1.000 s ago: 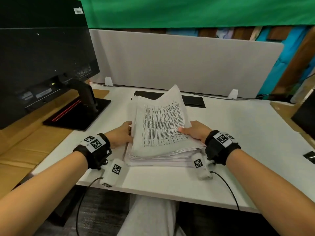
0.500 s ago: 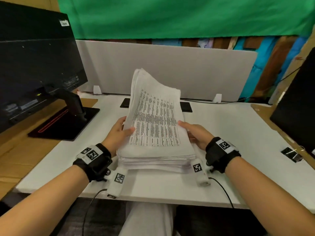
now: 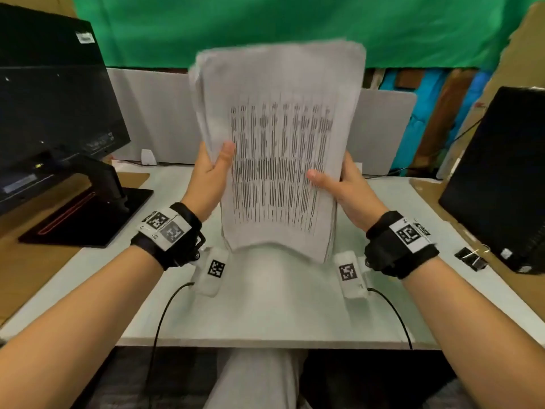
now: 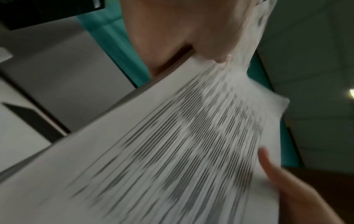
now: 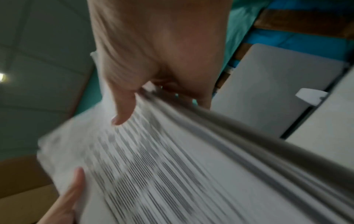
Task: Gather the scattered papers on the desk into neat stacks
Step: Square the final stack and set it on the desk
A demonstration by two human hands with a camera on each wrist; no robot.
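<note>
The left hand grips the left long edge of the stack of papers, thumb laid on the printed front sheet and fingers hidden behind; the right hand grips the right long edge the same way, its thumb pressing the front sheet. The left wrist view shows the left hand closed on the edge of the stack of papers, with the other hand's thumb on the page; the right wrist view shows the right hand clamping the thick edge of the stack of papers. Held by the 2 hands, the stack stands nearly upright above the white desk, long axis vertical, printed face toward the person, its bottom edge blurred and close over the desk, whether touching I cannot tell. Left of the stack a dark monitor stands on a black base; right of the stack sits another dark screen with a binder clip beside it. Behind the stack runs a grey divider panel, and above that hangs a green cloth.
</note>
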